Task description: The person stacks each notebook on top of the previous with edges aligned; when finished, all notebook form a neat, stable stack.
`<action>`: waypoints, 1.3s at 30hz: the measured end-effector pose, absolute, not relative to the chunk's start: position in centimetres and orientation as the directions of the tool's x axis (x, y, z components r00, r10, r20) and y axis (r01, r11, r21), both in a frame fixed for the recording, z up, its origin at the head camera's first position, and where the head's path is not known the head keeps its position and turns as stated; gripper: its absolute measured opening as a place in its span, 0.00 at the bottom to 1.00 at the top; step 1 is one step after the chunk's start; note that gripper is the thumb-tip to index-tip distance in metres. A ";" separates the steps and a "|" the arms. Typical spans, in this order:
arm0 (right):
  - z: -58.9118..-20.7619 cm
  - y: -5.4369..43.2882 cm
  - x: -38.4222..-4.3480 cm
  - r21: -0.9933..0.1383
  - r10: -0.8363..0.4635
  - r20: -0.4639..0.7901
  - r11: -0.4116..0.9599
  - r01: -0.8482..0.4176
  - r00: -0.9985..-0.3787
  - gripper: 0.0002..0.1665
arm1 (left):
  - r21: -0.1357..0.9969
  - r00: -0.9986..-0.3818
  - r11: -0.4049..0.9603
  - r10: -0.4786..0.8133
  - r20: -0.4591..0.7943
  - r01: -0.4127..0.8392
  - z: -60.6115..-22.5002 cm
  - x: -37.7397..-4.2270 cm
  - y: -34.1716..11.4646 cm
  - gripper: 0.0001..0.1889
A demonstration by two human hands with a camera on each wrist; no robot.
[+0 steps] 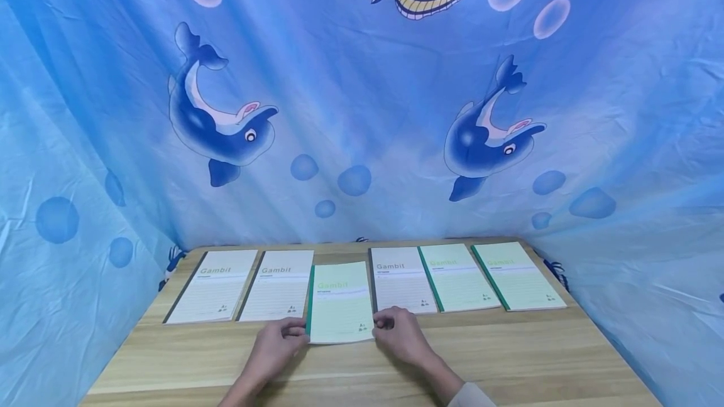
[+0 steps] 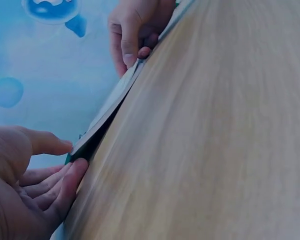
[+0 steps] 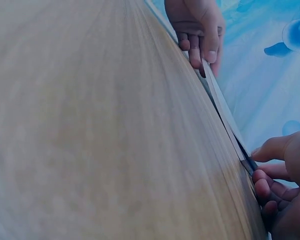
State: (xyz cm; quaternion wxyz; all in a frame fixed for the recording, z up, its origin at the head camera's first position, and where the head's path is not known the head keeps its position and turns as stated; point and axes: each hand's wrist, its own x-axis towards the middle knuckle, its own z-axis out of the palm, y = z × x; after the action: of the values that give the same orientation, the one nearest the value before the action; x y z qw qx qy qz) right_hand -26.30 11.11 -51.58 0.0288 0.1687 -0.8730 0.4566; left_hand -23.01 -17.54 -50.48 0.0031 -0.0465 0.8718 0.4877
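A pale green notebook (image 1: 339,303) with a dark green spine, its cover printed "Gambit", lies in the middle, nearer the front than the others. At its lower left corner my left hand (image 1: 279,345) pinches the spine edge, thumb above and fingers below, as the left wrist view shows. My right hand (image 1: 403,335) pinches the lower right corner between thumb and fingers. Between the two hands the notebook's near edge (image 2: 107,112) is lifted, with a dark gap under it.
Two white notebooks (image 1: 212,287) with dark spines lie to the left. Right of the middle lie another white notebook (image 1: 400,284) and two green ones (image 1: 460,281), side by side. The wooden table (image 1: 509,363) backs onto a blue sea-print curtain (image 1: 351,112).
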 end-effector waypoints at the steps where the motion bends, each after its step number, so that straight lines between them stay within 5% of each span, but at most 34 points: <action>1: -51.6 11.1 -26.3 -0.791 -0.265 0.205 0.521 -0.319 -0.942 0.15 | 0.867 -0.994 0.488 -0.082 -0.073 -0.105 -50.4 -23.0 -17.6 0.22; 16: -51.5 10.6 -26.7 -0.824 -0.229 0.141 0.512 -0.242 -0.963 0.17 | 0.960 -0.965 0.122 -0.107 -0.238 -0.250 -50.4 -22.9 -17.9 0.29; 27: -51.3 10.8 -26.6 -0.987 -0.250 -0.020 0.161 -0.021 -0.968 0.22 | 0.961 -0.957 -0.038 -0.088 -0.277 -0.275 -50.3 -23.2 -18.1 0.31; 39: -51.2 11.1 -26.6 -0.993 -0.295 -0.098 0.096 0.073 -0.951 0.25 | 0.936 -0.963 -0.245 -0.035 -0.268 -0.252 -50.2 -22.9 -18.0 0.30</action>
State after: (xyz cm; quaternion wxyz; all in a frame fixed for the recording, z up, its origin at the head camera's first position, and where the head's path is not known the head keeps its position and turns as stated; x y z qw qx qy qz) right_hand -26.65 11.09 -51.20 -0.1374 0.0764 -0.7273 0.6681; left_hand -22.93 -18.01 -50.17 0.0695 -0.1175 0.6104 0.7803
